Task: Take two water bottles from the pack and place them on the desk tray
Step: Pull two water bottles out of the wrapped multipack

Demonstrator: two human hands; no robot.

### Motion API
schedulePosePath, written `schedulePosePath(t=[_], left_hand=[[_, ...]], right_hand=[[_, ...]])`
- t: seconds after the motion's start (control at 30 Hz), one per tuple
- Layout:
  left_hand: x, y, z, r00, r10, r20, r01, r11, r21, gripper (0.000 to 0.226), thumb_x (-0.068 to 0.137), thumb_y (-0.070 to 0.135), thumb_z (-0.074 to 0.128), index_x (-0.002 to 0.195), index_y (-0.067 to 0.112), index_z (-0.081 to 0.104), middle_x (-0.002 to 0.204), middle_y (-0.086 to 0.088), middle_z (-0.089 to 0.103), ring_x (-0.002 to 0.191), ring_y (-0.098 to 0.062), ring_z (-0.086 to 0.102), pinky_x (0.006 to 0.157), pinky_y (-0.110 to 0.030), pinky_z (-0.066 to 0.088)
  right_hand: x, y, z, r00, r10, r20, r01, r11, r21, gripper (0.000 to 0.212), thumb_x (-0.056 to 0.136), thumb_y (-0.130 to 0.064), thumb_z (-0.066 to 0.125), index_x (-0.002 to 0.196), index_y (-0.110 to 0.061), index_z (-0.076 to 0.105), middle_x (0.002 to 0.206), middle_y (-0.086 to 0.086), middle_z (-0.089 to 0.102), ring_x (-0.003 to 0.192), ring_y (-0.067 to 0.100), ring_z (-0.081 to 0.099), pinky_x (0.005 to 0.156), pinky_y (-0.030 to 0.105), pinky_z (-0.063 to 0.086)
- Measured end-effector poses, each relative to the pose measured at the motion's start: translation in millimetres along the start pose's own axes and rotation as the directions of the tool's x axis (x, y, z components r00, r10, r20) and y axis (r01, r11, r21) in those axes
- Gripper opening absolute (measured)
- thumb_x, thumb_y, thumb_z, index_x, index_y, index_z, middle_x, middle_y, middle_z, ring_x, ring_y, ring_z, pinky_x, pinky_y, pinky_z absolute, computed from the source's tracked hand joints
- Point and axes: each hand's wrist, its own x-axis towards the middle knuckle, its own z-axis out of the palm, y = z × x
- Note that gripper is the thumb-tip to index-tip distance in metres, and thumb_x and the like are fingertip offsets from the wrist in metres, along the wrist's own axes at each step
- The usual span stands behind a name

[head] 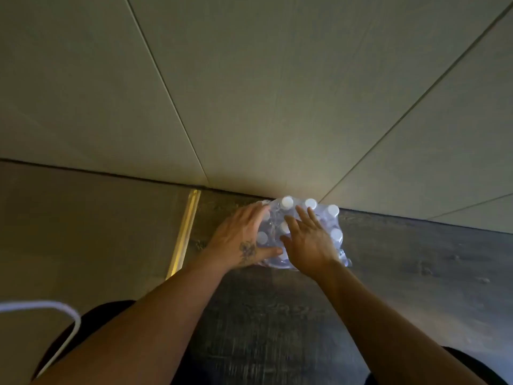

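Observation:
A plastic-wrapped pack of water bottles (330,218) with white caps stands on the dark wood-grain floor against the wall. My left hand (243,240) lies on the pack's left side, fingers spread over the wrap and thumb along its near edge. My right hand (308,240) rests flat on top of the pack, fingers apart over the caps. Neither hand holds a single bottle. No desk tray is in view.
A pale panelled wall (249,93) rises right behind the pack. A brass floor strip (184,232) separates the wood floor (416,259) from a grey surface (83,232) at left. A white cable (55,309) loops at lower left.

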Motion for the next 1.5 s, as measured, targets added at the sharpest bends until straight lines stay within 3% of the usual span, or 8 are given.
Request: schedulePosePath(t=[0.23, 0.37, 0.5, 0.77, 1.03, 1.27, 1.33, 1.5], left_hand=[[18, 4, 12, 0.996, -0.007, 0.094, 0.000, 0.998, 0.066, 0.116, 0.076, 0.085, 0.070, 0.166, 0.041, 0.012, 0.181, 0.002, 0.018, 0.165, -0.029, 0.024, 0.122, -0.057, 0.038], [24, 2, 11, 0.995, -0.025, 0.096, 0.017, 0.996, 0.090, 0.117, 0.079, 0.079, 0.074, 0.169, 0.036, 0.014, 0.179, 0.002, 0.022, 0.162, -0.030, 0.027, 0.120, -0.057, 0.040], [28, -3, 9, 0.993, -0.030, 0.117, 0.016, 0.992, 0.122, 0.118, 0.079, 0.074, 0.079, 0.169, 0.036, 0.014, 0.178, 0.003, 0.023, 0.161, -0.030, 0.028, 0.118, -0.055, 0.041], [34, 1, 6, 0.995, -0.026, 0.094, 0.016, 0.994, 0.107, 0.118, 0.075, 0.073, 0.084, 0.168, 0.033, 0.022, 0.172, 0.000, 0.033, 0.158, -0.029, 0.033, 0.117, -0.054, 0.043], [39, 16, -6, 0.987, -0.119, 0.106, 0.140, 0.965, -0.223, 0.141, 0.051, 0.075, 0.096, 0.167, 0.045, 0.021, 0.174, 0.001, 0.036, 0.161, -0.029, 0.030, 0.123, -0.064, 0.038], [36, 37, -6, 0.999, -0.022, -0.047, 0.001, 0.914, -0.405, 0.070, 0.069, 0.055, 0.098, 0.127, 0.048, 0.059, 0.120, 0.028, 0.071, 0.111, 0.013, 0.066, 0.102, -0.030, 0.055], [33, 49, -13, 0.997, -0.027, -0.066, -0.004, 0.902, -0.432, 0.062, 0.068, 0.060, 0.095, 0.113, 0.063, 0.052, 0.104, 0.041, 0.064, 0.097, 0.028, 0.061, 0.091, -0.015, 0.047], [28, 64, -35, 0.995, -0.005, -0.101, -0.045, 0.876, -0.480, 0.068, 0.068, 0.067, 0.091, 0.126, 0.052, 0.059, 0.128, 0.025, 0.072, 0.114, 0.007, 0.066, 0.100, -0.025, 0.052]], right_hand=[[5, 0, -11, 0.993, -0.065, 0.102, 0.084, 0.978, -0.193, 0.036, 0.083, -0.047, 0.085, 0.109, -0.022, 0.085, 0.127, 0.010, 0.079, 0.132, 0.037, 0.067, 0.130, 0.058, -0.005], [13, -1, 2, 0.998, 0.060, 0.029, -0.062, 0.995, 0.082, 0.039, 0.104, -0.044, 0.060, 0.137, -0.023, 0.060, 0.130, 0.007, 0.074, 0.109, 0.027, 0.075, 0.097, 0.041, 0.058], [18, 2, 11, 0.993, 0.097, -0.062, -0.083, 0.977, 0.199, 0.035, 0.105, -0.040, 0.057, 0.136, -0.023, 0.060, 0.115, 0.007, 0.077, 0.087, 0.024, 0.075, 0.070, 0.031, 0.052], [23, 7, -13, 0.987, 0.145, -0.062, -0.121, 0.949, 0.290, 0.028, 0.101, -0.031, 0.061, 0.123, -0.017, 0.070, 0.100, 0.009, 0.080, 0.076, 0.025, 0.072, 0.065, 0.029, 0.052], [15, 25, -136, 0.969, 0.210, -0.134, -0.142, 0.908, 0.394, 0.035, 0.085, -0.036, 0.081, 0.117, -0.022, 0.080, 0.096, 0.004, 0.083, 0.081, 0.020, 0.076, 0.067, 0.028, 0.057], [-12, 21, -229, 0.921, 0.160, -0.356, 0.009, 0.903, 0.429, 0.028, 0.074, -0.036, 0.087, 0.100, -0.025, 0.084, 0.074, -0.011, 0.077, 0.065, 0.006, 0.072, 0.061, 0.013, 0.052], [-19, 20, -239, 0.876, 0.191, -0.442, 0.062, 0.865, 0.497, 0.030, 0.078, -0.042, 0.086, 0.104, -0.027, 0.083, 0.082, -0.013, 0.081, 0.066, 0.001, 0.076, 0.064, 0.021, 0.061], [-21, 24, -214, 0.832, 0.415, -0.368, 0.092, 0.552, 0.829, 0.032, 0.096, -0.054, 0.072, 0.105, -0.024, 0.080, 0.091, -0.013, 0.082, 0.059, 0.006, 0.079, 0.056, 0.034, 0.067]])
